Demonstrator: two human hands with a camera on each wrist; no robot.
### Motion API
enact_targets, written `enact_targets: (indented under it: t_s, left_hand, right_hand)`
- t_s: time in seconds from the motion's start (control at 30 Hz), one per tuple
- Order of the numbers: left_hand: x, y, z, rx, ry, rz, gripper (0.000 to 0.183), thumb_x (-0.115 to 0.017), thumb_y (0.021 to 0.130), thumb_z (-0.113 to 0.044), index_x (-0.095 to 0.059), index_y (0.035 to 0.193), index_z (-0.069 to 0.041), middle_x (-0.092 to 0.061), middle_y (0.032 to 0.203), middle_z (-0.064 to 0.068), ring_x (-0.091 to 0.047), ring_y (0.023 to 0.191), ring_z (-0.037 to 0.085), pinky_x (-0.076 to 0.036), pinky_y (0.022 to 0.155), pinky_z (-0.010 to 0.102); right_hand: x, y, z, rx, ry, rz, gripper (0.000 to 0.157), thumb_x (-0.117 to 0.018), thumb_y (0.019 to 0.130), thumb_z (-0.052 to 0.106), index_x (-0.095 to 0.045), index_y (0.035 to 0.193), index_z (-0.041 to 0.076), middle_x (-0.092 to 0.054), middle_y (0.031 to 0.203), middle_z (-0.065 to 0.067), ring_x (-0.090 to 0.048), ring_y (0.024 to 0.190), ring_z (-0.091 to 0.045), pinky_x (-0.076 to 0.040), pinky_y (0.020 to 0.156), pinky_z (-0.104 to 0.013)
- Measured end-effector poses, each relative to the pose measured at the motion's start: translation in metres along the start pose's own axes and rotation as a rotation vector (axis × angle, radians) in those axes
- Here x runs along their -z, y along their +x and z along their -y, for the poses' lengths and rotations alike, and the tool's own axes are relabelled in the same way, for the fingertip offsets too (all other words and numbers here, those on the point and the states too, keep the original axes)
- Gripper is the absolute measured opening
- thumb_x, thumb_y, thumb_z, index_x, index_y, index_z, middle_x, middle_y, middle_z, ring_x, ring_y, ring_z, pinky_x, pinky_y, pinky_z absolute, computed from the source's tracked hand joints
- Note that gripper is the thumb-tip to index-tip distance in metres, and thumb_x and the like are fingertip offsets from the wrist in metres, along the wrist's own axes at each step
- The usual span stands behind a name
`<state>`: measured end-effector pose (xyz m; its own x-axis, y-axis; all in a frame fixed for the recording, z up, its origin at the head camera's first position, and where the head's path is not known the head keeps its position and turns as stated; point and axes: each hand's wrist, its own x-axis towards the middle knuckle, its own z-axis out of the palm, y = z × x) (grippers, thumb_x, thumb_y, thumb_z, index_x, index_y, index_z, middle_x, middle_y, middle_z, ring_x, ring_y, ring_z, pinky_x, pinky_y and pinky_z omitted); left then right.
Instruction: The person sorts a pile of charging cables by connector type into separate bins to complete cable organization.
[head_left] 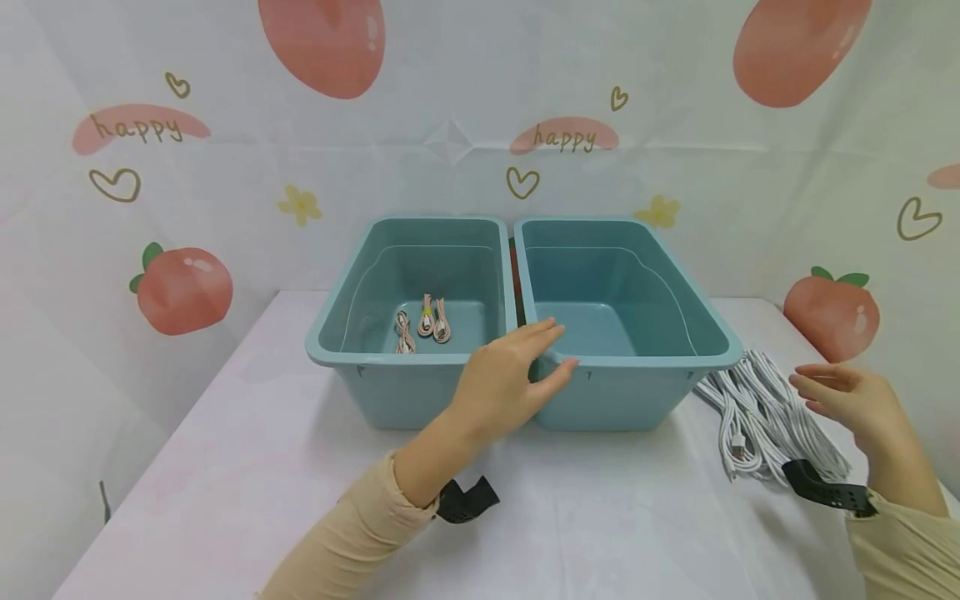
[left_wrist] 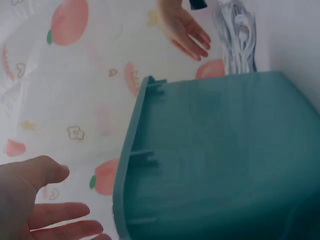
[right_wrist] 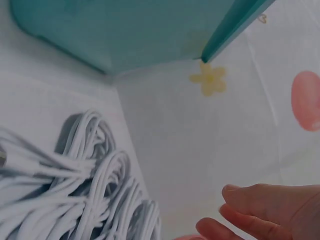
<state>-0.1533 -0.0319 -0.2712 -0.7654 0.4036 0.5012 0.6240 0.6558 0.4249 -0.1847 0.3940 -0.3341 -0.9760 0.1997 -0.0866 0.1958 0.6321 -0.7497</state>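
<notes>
My left hand [head_left: 504,377] hovers with spread, straight fingers over the near rims where two teal bins meet. In the left wrist view its thumb and fingers hold nothing, beside the right bin [left_wrist: 220,150]. My right hand [head_left: 851,400] is off to the right with loosely bent fingers, above a pile of bundled white cables [head_left: 776,417]. The right wrist view shows nothing between those fingers, with the white cable bundles [right_wrist: 95,185] to their left. Inside the left bin [head_left: 408,360] lie several small coiled pink-and-white cables [head_left: 426,317].
The right bin [head_left: 637,362] stands close beside the left one on the white-covered table [head_left: 262,467]. A white cloth backdrop [head_left: 450,83] printed with peaches and hearts rises behind them. Black wrist straps [head_left: 468,500] sit at both sleeves.
</notes>
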Motion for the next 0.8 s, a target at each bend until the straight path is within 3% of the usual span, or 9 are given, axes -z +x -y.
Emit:
enact_targets:
  t_s: [0.13, 0.2, 0.27, 0.33, 0.37, 0.47, 0.57, 0.73, 0.8]
  left_hand:
    - [-0.01, -0.001, -0.002, 0.002, 0.034, -0.04, 0.039, -0.059, 0.091, -0.029, -0.062, 0.122, -0.006, -0.062, 0.127, 0.01, -0.062, 0.114, 0.023, -0.057, 0.082, 0.035]
    - [-0.015, -0.001, -0.002, -0.006, 0.067, -0.078, 0.038, -0.061, 0.09, -0.029, -0.064, 0.12, -0.006, -0.064, 0.124, 0.011, -0.065, 0.108, 0.023, -0.058, 0.075, 0.033]
    - [-0.019, -0.001, 0.0, -0.01, 0.093, -0.114, 0.036, -0.062, 0.089, -0.028, -0.065, 0.116, -0.006, -0.065, 0.121, 0.01, -0.067, 0.105, 0.023, -0.058, 0.073, 0.032]
    - [-0.023, -0.001, 0.001, -0.013, 0.122, -0.143, 0.034, -0.063, 0.088, -0.028, -0.067, 0.114, -0.006, -0.066, 0.119, 0.01, -0.067, 0.103, 0.021, -0.058, 0.071, 0.031]
    - [-0.024, -0.001, 0.001, -0.017, 0.132, -0.158, 0.032, -0.064, 0.088, -0.027, -0.068, 0.112, -0.006, -0.067, 0.117, 0.01, -0.068, 0.103, 0.021, -0.058, 0.071, 0.03]
    - [-0.028, -0.001, 0.002, -0.023, 0.158, -0.186, 0.03, -0.064, 0.088, -0.026, -0.069, 0.109, -0.007, -0.069, 0.114, 0.008, -0.067, 0.105, 0.018, -0.058, 0.075, 0.03]
    - [-0.029, -0.001, 0.002, -0.033, 0.163, -0.2, 0.028, -0.065, 0.088, -0.026, -0.07, 0.107, -0.007, -0.07, 0.111, 0.007, -0.067, 0.104, 0.017, -0.058, 0.076, 0.029]
    - [-0.029, -0.002, 0.003, -0.034, 0.154, -0.2, 0.027, -0.065, 0.088, -0.026, -0.071, 0.106, -0.007, -0.071, 0.109, 0.007, -0.067, 0.104, 0.018, -0.057, 0.079, 0.03]
    - [-0.028, -0.002, 0.003, -0.032, 0.15, -0.199, 0.026, -0.064, 0.088, -0.026, -0.071, 0.105, -0.007, -0.071, 0.109, 0.006, -0.066, 0.106, 0.018, -0.057, 0.08, 0.031]
  right_hand:
    - [0.004, 0.002, -0.01, -0.07, -0.03, 0.002, 0.036, -0.055, 0.09, 0.046, -0.057, 0.109, 0.015, -0.055, 0.079, 0.026, -0.048, 0.062, 0.017, -0.037, 0.091, -0.068]
    - [0.005, 0.003, -0.015, -0.103, -0.052, 0.007, 0.053, -0.055, 0.089, 0.048, -0.053, 0.119, 0.005, -0.067, 0.088, 0.002, -0.05, 0.065, 0.011, -0.029, 0.087, -0.076]
    - [0.004, 0.005, -0.018, -0.123, -0.102, 0.016, 0.064, -0.053, 0.089, 0.049, -0.046, 0.126, -0.003, -0.063, 0.107, -0.027, -0.06, 0.07, -0.006, -0.031, 0.083, -0.077]
    - [0.004, 0.005, -0.018, -0.125, -0.141, 0.04, 0.071, -0.052, 0.09, 0.048, -0.038, 0.131, -0.009, -0.047, 0.126, -0.038, -0.063, 0.082, -0.029, -0.033, 0.081, -0.076]
    - [0.003, 0.006, -0.019, -0.122, -0.16, 0.054, 0.074, -0.052, 0.091, 0.047, -0.033, 0.134, -0.011, -0.038, 0.133, -0.039, -0.062, 0.087, -0.037, -0.034, 0.08, -0.075]
    - [0.005, 0.017, -0.036, -0.089, -0.196, 0.094, 0.075, -0.053, 0.091, 0.046, -0.034, 0.132, -0.013, -0.041, 0.13, -0.039, -0.063, 0.085, -0.03, -0.045, 0.078, -0.061]
    - [0.006, 0.043, -0.076, -0.082, -0.226, 0.08, 0.079, -0.056, 0.087, 0.053, -0.039, 0.131, -0.009, -0.052, 0.124, -0.035, -0.059, 0.076, -0.004, -0.051, 0.072, -0.044]
    - [0.006, 0.065, -0.115, -0.117, -0.218, 0.053, 0.087, -0.056, 0.082, 0.062, -0.038, 0.134, -0.006, -0.043, 0.134, -0.036, -0.063, 0.086, -0.024, -0.048, 0.075, -0.049]
    - [0.008, 0.06, -0.11, -0.132, -0.22, 0.05, 0.081, -0.057, 0.083, 0.059, -0.043, 0.131, -0.004, -0.058, 0.118, -0.031, -0.062, 0.083, -0.02, -0.051, 0.073, -0.043]
